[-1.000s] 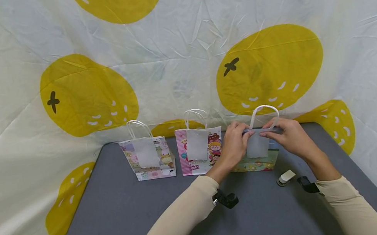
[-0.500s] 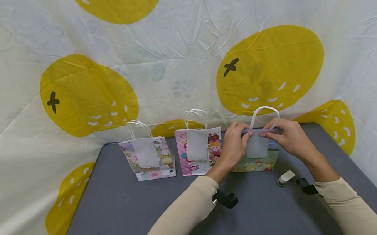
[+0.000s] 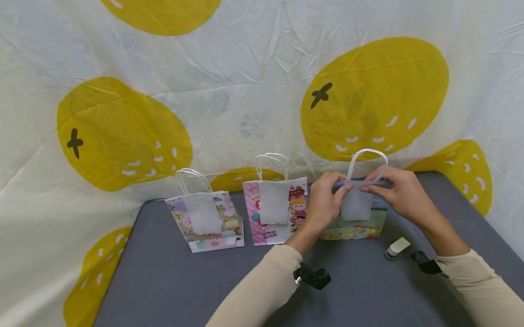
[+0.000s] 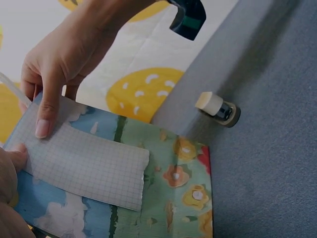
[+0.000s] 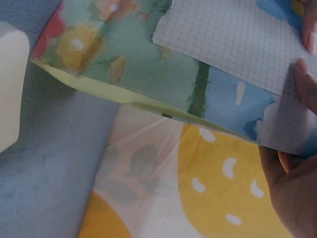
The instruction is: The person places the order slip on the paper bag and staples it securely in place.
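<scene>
On the grey table, a small paper gift bag (image 3: 353, 231) with a flower print stands at the right, its white handle upright. My left hand (image 3: 323, 205) pinches the left part of its top edge. With thumb in front and fingers behind, my right hand (image 3: 406, 190) grips the right part of the same edge. A squared paper slip (image 4: 86, 166) hangs on the bag's front, its upper end under both thumbs. Beside the bag lies a cream-and-black mini stapler (image 4: 218, 108), untouched. The left fingers behind the bag are hidden.
Left of my hands stand a pink gift bag (image 3: 256, 234) and a pastel animal-print bag (image 3: 181, 216), each with a paper slip over its front. A white cloth with yellow fruit (image 3: 243, 128) hangs close behind the grey table (image 3: 161, 304).
Both hands keep their pinch on the bag's top edge, with only a very slight shift. The other bags and the stapler stay where they were.
</scene>
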